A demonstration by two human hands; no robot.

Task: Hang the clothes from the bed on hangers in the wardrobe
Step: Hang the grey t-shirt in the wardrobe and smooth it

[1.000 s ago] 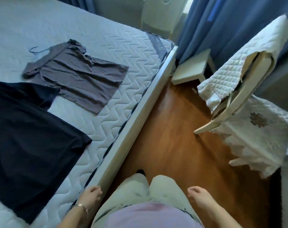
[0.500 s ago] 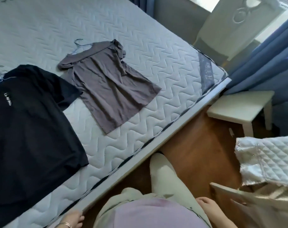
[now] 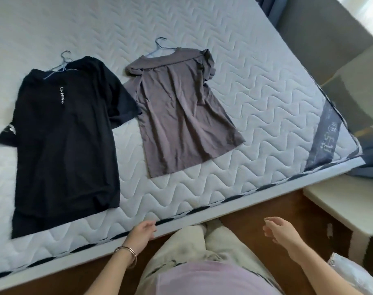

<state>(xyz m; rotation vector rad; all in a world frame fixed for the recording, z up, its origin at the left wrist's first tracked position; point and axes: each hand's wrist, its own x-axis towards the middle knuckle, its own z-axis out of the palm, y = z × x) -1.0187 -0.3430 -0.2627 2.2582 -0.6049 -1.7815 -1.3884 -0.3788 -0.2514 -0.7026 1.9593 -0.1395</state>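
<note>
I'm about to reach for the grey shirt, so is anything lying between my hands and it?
Nothing visible. Only bare mattress lies between the left hand, the right hand and the grey shirt. The black shirt lies to its left, outside that path.

The black T-shirt [image 3: 64, 145] reads "LI-NING"; mattress label [image 3: 328, 141] characters blurred.

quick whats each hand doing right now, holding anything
Left hand: open, holding nothing.
Right hand: open, fingers loosely curled, holding nothing.
</note>
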